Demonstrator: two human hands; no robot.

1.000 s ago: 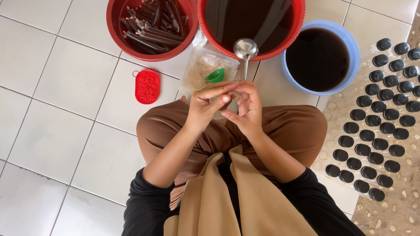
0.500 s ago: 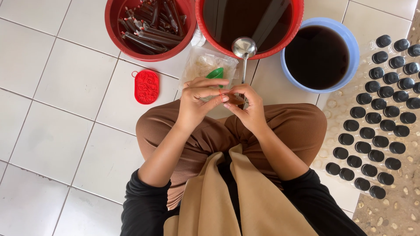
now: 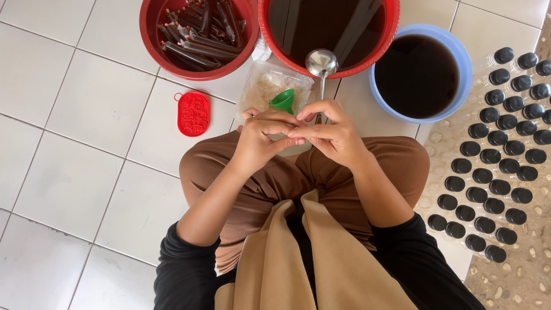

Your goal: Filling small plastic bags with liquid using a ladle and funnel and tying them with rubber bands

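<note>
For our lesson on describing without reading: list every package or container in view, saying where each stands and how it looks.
Clear plastic bag: in front of the hands, pale contents, green funnel on it.
Left red tub: top left, filled dark tubes.
Middle red tub: top centre, dark liquid, metal ladle.
Blue basin: top right, dark liquid.
Black-capped bottles: rows, far right.
Red oval case: on tiles, left.

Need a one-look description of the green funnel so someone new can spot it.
Start at the big red basin of dark liquid at top centre. Just below its rim, above the two hands, the green funnel lies on a clear plastic bag. It is the only green thing there.
</note>
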